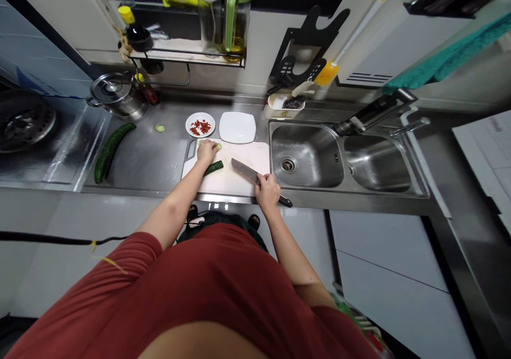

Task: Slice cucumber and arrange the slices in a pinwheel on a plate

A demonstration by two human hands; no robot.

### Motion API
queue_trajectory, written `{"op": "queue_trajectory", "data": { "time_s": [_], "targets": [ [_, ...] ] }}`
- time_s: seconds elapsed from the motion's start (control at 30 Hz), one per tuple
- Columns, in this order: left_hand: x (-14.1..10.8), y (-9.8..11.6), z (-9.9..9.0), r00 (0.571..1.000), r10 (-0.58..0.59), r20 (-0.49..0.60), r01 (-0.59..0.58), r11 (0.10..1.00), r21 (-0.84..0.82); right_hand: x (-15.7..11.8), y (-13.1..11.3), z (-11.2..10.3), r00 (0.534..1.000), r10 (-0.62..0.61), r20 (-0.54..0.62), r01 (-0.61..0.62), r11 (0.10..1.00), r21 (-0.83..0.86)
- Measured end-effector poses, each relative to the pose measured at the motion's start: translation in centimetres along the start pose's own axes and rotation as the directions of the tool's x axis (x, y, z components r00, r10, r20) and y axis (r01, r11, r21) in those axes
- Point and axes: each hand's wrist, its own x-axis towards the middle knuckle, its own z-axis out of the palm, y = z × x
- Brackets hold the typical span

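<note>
My right hand (267, 191) grips a kitchen knife (244, 171), its blade slanting over the right half of the white cutting board (247, 154). At the board's upper left, my left hand (206, 152) is closed on a pale green cucumber piece (218, 146); the fingers partly hide it. Just below that hand lies a dark green length of cucumber (214, 168), its left end hidden behind my wrist. The blade and this cucumber are apart. Beyond the board stand a plate of chopped red bits (200, 126) and a white square plate (237, 127).
A whole cucumber (109, 154) and a cut cucumber end (160, 128) lie on the steel counter to the left. Behind them stands a lidded pot (116, 95). The double sink (305, 156) borders the board's right side. A bottle rack (187, 55) hangs above.
</note>
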Motion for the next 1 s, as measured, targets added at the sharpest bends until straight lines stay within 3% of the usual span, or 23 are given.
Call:
{"op": "queue_trajectory", "data": {
  "time_s": [0.2,0.77,1.0],
  "targets": [
    [-0.2,-0.7,0.1,0.999,0.031,0.021,-0.031,0.999,-0.012,0.1,-0.2,0.0,1.0,0.008,0.012,-0.009,1.0,0.017],
    [-0.2,0.2,-0.5,0.999,0.042,0.028,-0.043,0.998,0.037,0.1,-0.2,0.6,1.0,0.023,0.014,-0.024,0.999,0.033],
    [0.3,0.2,-1.0,0.992,0.077,0.099,-0.083,0.995,0.057,0.1,-0.3,0.6,1.0,0.021,0.009,-0.021,0.999,0.039]
  ]
}}
